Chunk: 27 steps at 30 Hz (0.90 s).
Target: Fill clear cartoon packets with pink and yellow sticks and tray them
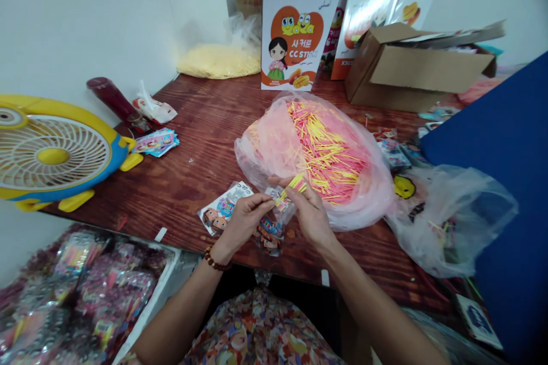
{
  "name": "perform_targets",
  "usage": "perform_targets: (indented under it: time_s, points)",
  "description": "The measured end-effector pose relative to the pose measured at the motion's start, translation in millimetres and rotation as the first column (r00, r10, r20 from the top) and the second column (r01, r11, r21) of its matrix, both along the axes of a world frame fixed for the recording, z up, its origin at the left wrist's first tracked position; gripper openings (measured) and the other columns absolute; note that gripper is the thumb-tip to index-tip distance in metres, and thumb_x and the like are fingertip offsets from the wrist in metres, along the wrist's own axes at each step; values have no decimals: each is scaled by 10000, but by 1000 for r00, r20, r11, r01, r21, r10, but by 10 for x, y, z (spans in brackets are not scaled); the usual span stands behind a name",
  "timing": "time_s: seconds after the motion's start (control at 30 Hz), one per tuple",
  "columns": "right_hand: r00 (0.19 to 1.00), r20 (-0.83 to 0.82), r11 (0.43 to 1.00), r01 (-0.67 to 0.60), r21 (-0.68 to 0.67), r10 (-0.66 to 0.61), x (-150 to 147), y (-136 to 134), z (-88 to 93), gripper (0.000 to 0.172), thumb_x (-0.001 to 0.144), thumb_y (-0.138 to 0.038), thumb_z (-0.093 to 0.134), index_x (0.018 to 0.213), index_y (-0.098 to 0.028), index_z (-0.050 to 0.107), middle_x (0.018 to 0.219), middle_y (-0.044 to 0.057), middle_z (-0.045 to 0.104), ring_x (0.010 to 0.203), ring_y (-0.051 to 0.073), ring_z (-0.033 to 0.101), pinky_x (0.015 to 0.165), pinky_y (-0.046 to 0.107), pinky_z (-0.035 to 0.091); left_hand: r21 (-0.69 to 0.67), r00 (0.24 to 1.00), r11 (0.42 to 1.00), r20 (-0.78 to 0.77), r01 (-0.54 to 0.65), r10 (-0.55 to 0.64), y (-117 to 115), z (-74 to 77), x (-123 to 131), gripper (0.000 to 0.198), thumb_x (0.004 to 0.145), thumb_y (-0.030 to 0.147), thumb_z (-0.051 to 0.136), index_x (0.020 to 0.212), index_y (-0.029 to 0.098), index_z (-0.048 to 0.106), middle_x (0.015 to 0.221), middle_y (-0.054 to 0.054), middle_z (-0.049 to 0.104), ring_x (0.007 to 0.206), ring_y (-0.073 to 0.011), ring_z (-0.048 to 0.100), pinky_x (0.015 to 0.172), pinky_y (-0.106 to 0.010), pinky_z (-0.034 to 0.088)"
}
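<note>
Near the front of the dark wooden table, my right hand (309, 208) is closed on a small bundle of yellow and pink sticks (297, 184). The bundle's lower end is in the mouth of a small clear packet (282, 211). My left hand (248, 214) pinches the edge of that packet from the left. Beneath my hands lie printed packets (269, 234) with cartoon faces, and another printed packet (214, 211) is by my left hand. Just beyond my right hand, a large pink plastic bag (269, 148) gapes open over a heap of loose yellow and pink sticks (325, 154).
A yellow and blue fan (55, 154) stands at the left. Below it a white bin (158, 296) holds filled packets. An orange and white carton (295, 34) and an open cardboard box (419, 74) stand at the back. A clear plastic bag (466, 211) and blue panel (505, 182) are at right.
</note>
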State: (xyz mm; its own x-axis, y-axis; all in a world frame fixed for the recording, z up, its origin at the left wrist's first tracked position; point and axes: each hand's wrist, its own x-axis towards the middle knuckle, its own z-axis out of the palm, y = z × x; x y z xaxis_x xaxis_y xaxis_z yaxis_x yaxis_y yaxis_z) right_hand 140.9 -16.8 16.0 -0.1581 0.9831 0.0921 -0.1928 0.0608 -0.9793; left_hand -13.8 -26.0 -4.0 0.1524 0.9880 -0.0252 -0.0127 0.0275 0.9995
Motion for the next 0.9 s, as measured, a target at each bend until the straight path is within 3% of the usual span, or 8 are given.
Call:
perform_targets:
  time_s: [0.17, 0.3, 0.37, 0.43, 0.53, 0.6, 0.63, 0.9]
  points:
    - [959, 278, 988, -93, 120, 56, 119, 26, 116, 457, 989, -404, 461, 1427, -278, 428, 1429, 71, 570, 1311, 206, 539, 1119, 427, 409, -42, 995, 999, 95, -5, 9, 34, -38, 6, 252, 807, 376, 692, 723, 139, 698, 664, 9, 626, 610, -104, 519, 595, -215, 431]
    - [799, 593, 939, -273, 209, 100, 200, 22, 188, 463, 996, -417, 443, 1430, -258, 468, 1473, 93, 523, 1371, 231, 474, 1161, 453, 349, -61, 985, 997, 164, -38, 48, 60, -82, 29, 248, 774, 388, 737, 757, 141, 725, 703, 6, 649, 628, -101, 529, 602, -209, 441]
    - [770, 624, 924, -325, 203, 134, 251, 23, 202, 477, 990, -410, 461, 1445, -266, 451, 1494, 86, 500, 1388, 230, 452, 1159, 446, 350, -79, 973, 996, 221, -44, 61, 68, -106, 37, 240, 751, 383, 763, 781, 146, 737, 730, 4, 666, 641, -101, 544, 613, -209, 451]
    - [806, 571, 936, -306, 175, 156, 310, 30, 197, 487, 975, -400, 503, 1440, -274, 435, 1480, 84, 511, 1337, 222, 504, 1096, 415, 419, -92, 957, 995, 280, -45, 69, 69, -122, 28, 224, 739, 366, 779, 811, 156, 745, 758, 2, 688, 668, -108, 572, 644, -217, 470]
    - [847, 524, 974, -187, 131, 92, 380, 32, 167, 289, 930, -375, 583, 1181, -234, 603, 1131, 56, 692, 980, 185, 658, 827, 315, 524, -60, 954, 996, 292, -60, 74, 59, -112, -18, 192, 753, 339, 772, 841, 169, 760, 811, -9, 720, 733, -126, 610, 715, -236, 491]
    - [828, 560, 978, -132, 162, 19, 394, 18, 154, 131, 912, -335, 608, 917, -212, 653, 848, 6, 680, 768, 152, 621, 707, 272, 484, -26, 968, 997, 237, -76, 80, 41, -82, -56, 179, 774, 338, 753, 835, 171, 769, 820, -16, 730, 751, -135, 618, 737, -245, 492]
    - [820, 572, 974, -132, 186, 2, 391, 8, 153, 134, 908, -317, 612, 841, -208, 652, 786, -5, 658, 732, 145, 599, 694, 267, 464, -11, 976, 996, 199, -88, 88, 29, -61, -72, 181, 783, 341, 742, 830, 169, 772, 817, -20, 732, 753, -141, 620, 741, -251, 493]
    - [836, 547, 987, -120, 107, 42, 315, -16, 88, 147, 867, -302, 633, 763, -202, 663, 696, -28, 642, 649, 134, 566, 612, 245, 402, 100, 989, 985, -31, -138, 142, -93, 30, -169, 186, 814, 339, 689, 786, 172, 765, 815, -41, 722, 795, -171, 623, 766, -275, 488]
